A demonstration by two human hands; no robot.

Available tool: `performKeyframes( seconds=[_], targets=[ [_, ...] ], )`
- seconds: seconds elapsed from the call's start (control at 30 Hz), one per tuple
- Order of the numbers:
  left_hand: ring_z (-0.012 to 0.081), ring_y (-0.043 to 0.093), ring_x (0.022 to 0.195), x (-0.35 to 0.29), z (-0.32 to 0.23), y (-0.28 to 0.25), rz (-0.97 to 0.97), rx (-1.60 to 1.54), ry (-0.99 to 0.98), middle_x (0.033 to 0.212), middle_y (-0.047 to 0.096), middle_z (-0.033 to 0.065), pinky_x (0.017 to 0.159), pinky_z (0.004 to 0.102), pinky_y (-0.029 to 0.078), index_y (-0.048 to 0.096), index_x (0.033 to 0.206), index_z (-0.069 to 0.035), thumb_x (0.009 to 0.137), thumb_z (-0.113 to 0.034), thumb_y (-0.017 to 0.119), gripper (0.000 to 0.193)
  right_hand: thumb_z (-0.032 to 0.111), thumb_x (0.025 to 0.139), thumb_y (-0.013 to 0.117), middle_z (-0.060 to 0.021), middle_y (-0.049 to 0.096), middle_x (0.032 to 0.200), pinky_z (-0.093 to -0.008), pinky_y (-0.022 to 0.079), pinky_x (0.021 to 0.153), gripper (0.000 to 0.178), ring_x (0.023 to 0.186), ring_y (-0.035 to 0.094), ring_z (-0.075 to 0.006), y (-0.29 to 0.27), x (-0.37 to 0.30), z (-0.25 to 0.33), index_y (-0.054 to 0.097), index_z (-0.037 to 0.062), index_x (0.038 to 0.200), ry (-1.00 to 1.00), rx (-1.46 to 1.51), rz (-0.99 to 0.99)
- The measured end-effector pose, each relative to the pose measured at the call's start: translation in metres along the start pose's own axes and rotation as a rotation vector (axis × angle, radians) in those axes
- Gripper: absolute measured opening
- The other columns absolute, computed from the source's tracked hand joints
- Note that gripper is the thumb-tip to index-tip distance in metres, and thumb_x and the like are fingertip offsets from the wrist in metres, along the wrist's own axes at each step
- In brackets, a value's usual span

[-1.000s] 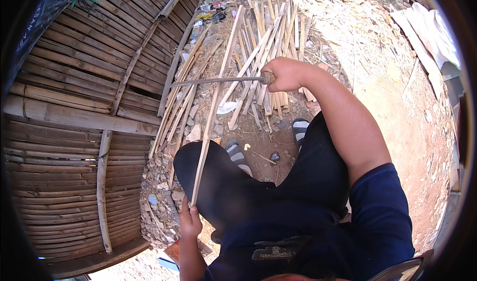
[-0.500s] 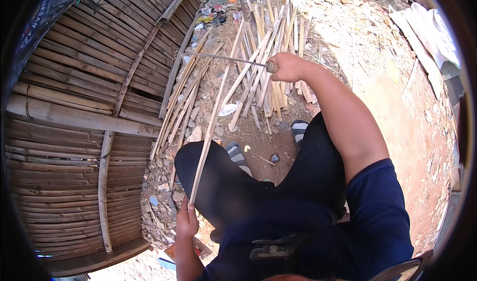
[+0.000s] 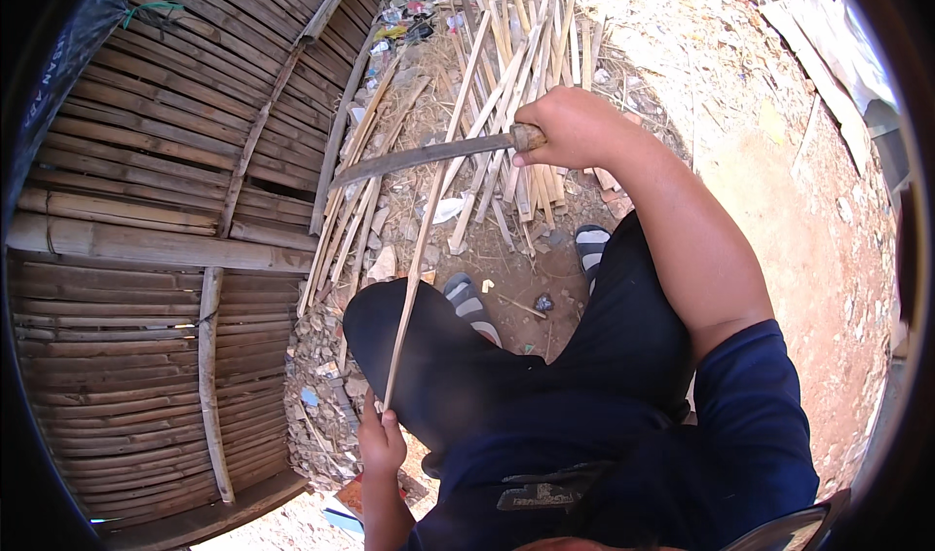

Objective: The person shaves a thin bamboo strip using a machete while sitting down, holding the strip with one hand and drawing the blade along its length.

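My right hand (image 3: 570, 127) is closed round the wooden handle of a long machete (image 3: 419, 157). Its dark, slightly curved blade points left, broad side in sight, and crosses the upper half of a narrow bamboo strip (image 3: 426, 218); whether they touch I cannot tell. At the strip's near end my left hand (image 3: 381, 440) grips it, thumb along the side. The strip slants up and away past my bent left knee, its far end above the loose strips on the ground.
Ahead lies a heap of split bamboo strips (image 3: 536, 74), with more strips (image 3: 360, 176) along the bamboo slat wall (image 3: 127, 200) at left. Rubble and scraps cover the ground near the wall. White sheeting (image 3: 842, 44) lies at the far right.
The machete has come lower and nearer along the strip, and its blade has turned from edge-on to broadside. My left hand and the strip's near end have shifted slightly right and down.
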State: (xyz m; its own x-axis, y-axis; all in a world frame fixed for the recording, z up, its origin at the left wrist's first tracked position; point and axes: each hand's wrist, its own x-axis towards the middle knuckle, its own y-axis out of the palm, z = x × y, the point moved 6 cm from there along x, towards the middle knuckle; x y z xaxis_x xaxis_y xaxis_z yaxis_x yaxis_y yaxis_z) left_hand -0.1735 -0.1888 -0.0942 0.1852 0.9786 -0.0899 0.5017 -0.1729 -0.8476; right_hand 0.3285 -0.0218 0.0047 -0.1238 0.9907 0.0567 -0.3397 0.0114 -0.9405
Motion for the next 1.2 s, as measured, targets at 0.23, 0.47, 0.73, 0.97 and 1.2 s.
performKeyframes(
  seconds=[0.23,0.47,0.73,0.97,1.2],
  targets=[
    [0.0396,0.069,0.061,-0.005,0.002,0.005,-0.057,0.045,-0.016,0.064,0.065,0.0183,0.057,0.0456,0.051,0.048,0.143,0.016,0.108,-0.05,0.047,0.075,0.041,0.087,0.079,-0.0182,0.075,0.096,-0.0499,0.058,0.086,0.043,0.1,0.073,-0.0377,0.002,-0.009,0.029,0.073,0.0048,0.111,0.001,-0.034,0.159],
    [0.0446,0.072,0.069,-0.006,0.01,0.014,-0.185,0.174,0.055,0.07,0.068,0.0242,0.062,0.0502,0.054,0.052,0.14,0.016,0.106,-0.055,0.047,0.078,0.033,0.081,0.081,-0.0204,0.073,0.086,-0.052,0.056,0.077,0.035,0.087,0.072,-0.0421,0.025,-0.016,0.051,0.072,0.0053,0.101,-0.193,0.026,0.162],
    [0.0489,0.073,0.08,-0.001,0.001,0.008,-0.07,0.159,-0.041,0.081,0.07,0.0315,0.07,0.0526,0.056,0.054,0.138,0.016,0.107,-0.056,0.045,0.079,0.024,0.081,0.077,-0.0206,0.074,0.092,-0.0509,0.057,0.083,0.029,0.092,0.072,-0.0414,0.024,-0.005,0.018,0.075,0.006,0.103,-0.107,0.016,0.11],
    [0.0491,0.073,0.085,0.001,0.001,0.004,-0.001,-0.019,0.005,0.088,0.071,0.0325,0.075,0.0506,0.057,0.053,0.138,0.018,0.108,-0.051,0.045,0.076,0.043,0.081,0.084,-0.0203,0.073,0.087,-0.0499,0.057,0.081,0.046,0.091,0.072,-0.0419,0.026,-0.019,0.072,0.074,0.004,0.104,-0.315,-0.006,0.182],
    [0.0486,0.073,0.087,0.002,0.008,0.003,-0.018,-0.009,0.027,0.091,0.071,0.0315,0.075,0.0487,0.056,0.053,0.139,0.017,0.107,-0.052,0.045,0.076,0.042,0.083,0.083,-0.0245,0.072,0.087,-0.0497,0.056,0.08,0.047,0.088,0.071,-0.0441,0.009,0.014,-0.012,0.073,-0.0011,0.099,0.017,0.167,0.003]
  ],
)
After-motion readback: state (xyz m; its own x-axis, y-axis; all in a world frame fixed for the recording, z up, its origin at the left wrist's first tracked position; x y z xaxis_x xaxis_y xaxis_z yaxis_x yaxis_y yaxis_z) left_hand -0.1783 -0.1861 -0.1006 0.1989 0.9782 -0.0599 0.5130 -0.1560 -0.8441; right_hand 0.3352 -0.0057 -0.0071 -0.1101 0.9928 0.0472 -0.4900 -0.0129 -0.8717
